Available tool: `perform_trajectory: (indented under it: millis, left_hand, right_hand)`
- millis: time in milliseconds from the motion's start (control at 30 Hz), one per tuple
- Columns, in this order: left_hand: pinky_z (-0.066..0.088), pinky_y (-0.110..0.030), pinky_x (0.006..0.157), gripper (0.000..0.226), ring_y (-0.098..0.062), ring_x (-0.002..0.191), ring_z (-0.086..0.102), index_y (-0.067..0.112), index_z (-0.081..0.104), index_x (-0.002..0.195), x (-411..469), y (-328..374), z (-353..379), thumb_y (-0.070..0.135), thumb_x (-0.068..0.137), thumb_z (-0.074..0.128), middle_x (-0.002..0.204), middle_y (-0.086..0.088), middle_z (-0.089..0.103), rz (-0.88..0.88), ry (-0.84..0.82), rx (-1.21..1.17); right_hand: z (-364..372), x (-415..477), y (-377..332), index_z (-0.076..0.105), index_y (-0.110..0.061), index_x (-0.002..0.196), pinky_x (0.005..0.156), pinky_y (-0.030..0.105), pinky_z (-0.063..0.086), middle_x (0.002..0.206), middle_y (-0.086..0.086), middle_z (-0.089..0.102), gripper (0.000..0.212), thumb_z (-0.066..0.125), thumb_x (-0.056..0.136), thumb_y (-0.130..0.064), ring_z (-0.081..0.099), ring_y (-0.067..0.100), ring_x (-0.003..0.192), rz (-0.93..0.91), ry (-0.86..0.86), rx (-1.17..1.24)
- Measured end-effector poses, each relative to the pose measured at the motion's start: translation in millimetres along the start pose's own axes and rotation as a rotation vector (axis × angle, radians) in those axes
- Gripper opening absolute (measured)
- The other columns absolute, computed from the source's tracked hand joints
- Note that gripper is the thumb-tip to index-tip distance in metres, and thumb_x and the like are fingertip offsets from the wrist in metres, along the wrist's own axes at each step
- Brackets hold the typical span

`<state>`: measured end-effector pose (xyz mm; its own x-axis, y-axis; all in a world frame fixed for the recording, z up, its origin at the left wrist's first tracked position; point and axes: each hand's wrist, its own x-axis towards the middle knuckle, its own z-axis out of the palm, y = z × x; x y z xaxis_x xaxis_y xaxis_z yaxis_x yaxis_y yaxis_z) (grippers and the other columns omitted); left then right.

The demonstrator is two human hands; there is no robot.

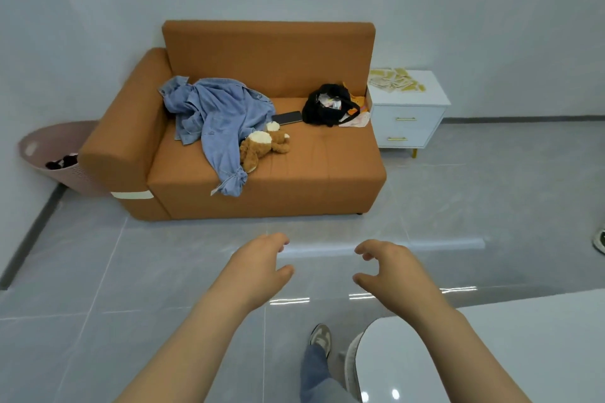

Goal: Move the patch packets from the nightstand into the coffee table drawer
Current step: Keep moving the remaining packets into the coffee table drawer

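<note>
Several yellow and cream patch packets [395, 79] lie scattered on top of a white nightstand [409, 108] with two gold-handled drawers, at the right end of the sofa. Both of my hands are stretched out in front of me over the floor, far from the nightstand. My left hand [262, 267] has loosely curled fingers and holds nothing. My right hand [389, 271] is likewise loosely curled and holds nothing. The white coffee table [491, 353] shows at the bottom right under my right forearm; its drawer is not visible.
An orange sofa [268, 180] stands ahead with a blue denim shirt [212, 114], a teddy bear [262, 147], a dark phone [287, 117] and a black bag [327, 105]. A pink laundry basket [55, 154] stands left. Grey tiled floor lies between me and the nightstand.
</note>
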<state>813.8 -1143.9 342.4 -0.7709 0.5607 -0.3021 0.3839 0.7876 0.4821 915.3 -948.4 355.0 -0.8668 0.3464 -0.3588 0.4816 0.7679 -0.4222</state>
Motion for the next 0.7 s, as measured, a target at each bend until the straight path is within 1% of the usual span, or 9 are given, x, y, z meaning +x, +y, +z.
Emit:
perform_trajectory:
  millis: [167,267,433,700]
  left_hand:
    - [0.042,-0.026,0.095,0.044,-0.013,0.119,0.051,0.025,0.045,0.131,81,32,-19,0.036,0.090,0.056,0.130,0.006,0.052,0.020,-0.020,0.002]
    - [0.042,-0.023,0.094,0.044,-0.012,0.118,0.051,0.025,0.045,0.132,124,50,-28,0.035,0.090,0.056,0.129,0.006,0.052,0.045,-0.012,0.005]
    - [0.043,-0.026,0.097,0.046,-0.013,0.120,0.051,0.023,0.045,0.134,184,69,-36,0.033,0.091,0.056,0.131,0.004,0.052,0.078,-0.058,0.014]
    - [0.044,-0.027,0.096,0.048,-0.012,0.116,0.052,0.025,0.044,0.134,313,83,-63,0.037,0.090,0.058,0.130,0.006,0.052,0.129,-0.091,0.027]
  right_hand:
    - [-44,66,23,0.054,-0.026,0.129,0.088,0.021,0.044,0.124,-0.006,0.060,0.046,0.066,0.085,-0.028,0.057,0.011,0.110,0.030,0.035,0.019]
    - [-69,101,34,0.053,-0.026,0.130,0.089,0.022,0.044,0.125,-0.006,0.059,0.047,0.065,0.085,-0.029,0.056,0.011,0.112,0.043,0.046,0.023]
    - [-99,153,49,0.053,-0.026,0.129,0.089,0.023,0.045,0.124,-0.005,0.060,0.046,0.065,0.085,-0.029,0.057,0.013,0.111,0.086,0.056,0.029]
    - [-145,254,59,0.057,-0.025,0.126,0.087,0.018,0.041,0.122,-0.007,0.061,0.042,0.066,0.084,-0.026,0.056,0.010,0.111,0.131,0.099,0.028]
